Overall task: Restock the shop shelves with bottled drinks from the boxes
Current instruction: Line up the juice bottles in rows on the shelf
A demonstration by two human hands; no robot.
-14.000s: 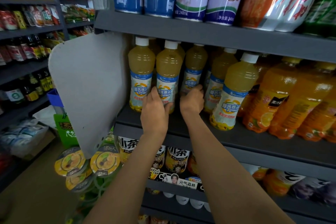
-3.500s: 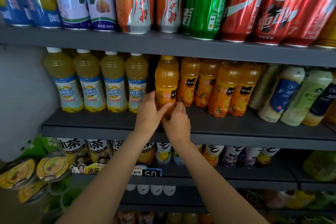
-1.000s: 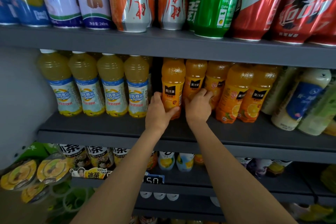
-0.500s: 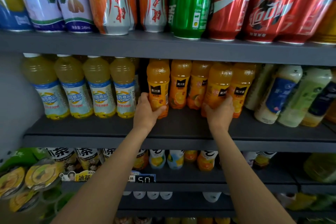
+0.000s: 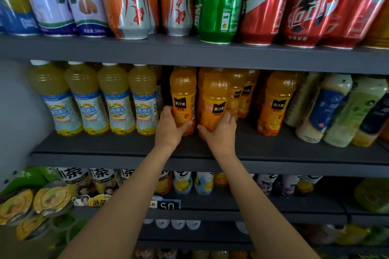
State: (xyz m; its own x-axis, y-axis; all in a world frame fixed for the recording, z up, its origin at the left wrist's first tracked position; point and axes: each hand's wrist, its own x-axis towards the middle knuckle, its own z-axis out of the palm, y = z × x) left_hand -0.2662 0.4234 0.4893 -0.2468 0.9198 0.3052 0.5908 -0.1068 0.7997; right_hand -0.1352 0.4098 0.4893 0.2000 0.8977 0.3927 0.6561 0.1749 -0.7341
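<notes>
On the dark grey middle shelf (image 5: 273,151) stands a row of orange juice bottles. My left hand (image 5: 170,127) grips the base of the leftmost orange bottle (image 5: 182,92), which stands upright. My right hand (image 5: 221,132) grips the base of a second orange bottle (image 5: 215,99) right beside it, at the front of the row. More orange bottles (image 5: 244,90) stand behind, and one more orange bottle (image 5: 275,103) stands apart to the right. Pale yellow juice bottles (image 5: 113,99) with white caps fill the left of the shelf.
Tall drink cans (image 5: 216,2) line the upper shelf close overhead. Milky and green bottles (image 5: 328,109) stand at the right of the middle shelf. Tea bottles (image 5: 101,181) and small drinks fill the lower shelves. A grey end panel (image 5: 19,115) closes the left side.
My right hand has come left from the fourth orange bottle and now holds one next to the leftmost bottle, leaving a gap to its right. My left hand stays on its bottle.
</notes>
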